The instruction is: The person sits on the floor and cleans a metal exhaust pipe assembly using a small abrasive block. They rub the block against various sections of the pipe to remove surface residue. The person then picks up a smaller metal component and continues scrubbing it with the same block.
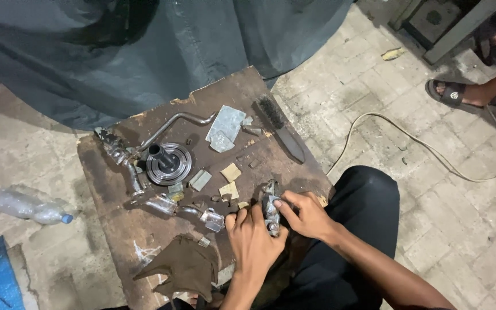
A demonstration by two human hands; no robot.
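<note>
Head view, only one. Both hands meet at the near edge of the board (116, 229), on one small metal part (270, 208). Left hand (252, 234) is wrapped round its lower end, fingers curled tight. Right hand (308, 213) pinches it from the side, thumb and fingertips pressed on. So both hands are clamped on the part; it sits btwn them, just above the board's front edge, over the person's lap.

How far along, judging by the layout: strip-down looks well under way. Pieces lie spread out and separate, nothing looks put back together, and the part in hand is being worked w/ bare fingers, no tool. Can't tell how much is left.

Materials & shapes:
- Board: dark, stained wood, rough chipped corners, oily look.
- Round hub (168, 163): shiny steel disc w/ a dark stub shaft standing up in the middle.
- Bent rod (170, 126): thin grey metal, cranked, behind the hub.
- Wire brush (281, 128): long, dark, worn bristles at far end.
- Sandpaper scraps (231, 172): small tan squares, near the hands.
- Rag (185, 265): brown, crumpled, left of the left hand.
- Plastic bottle (27, 205): clear, lying on paved floor, well apart.
</note>
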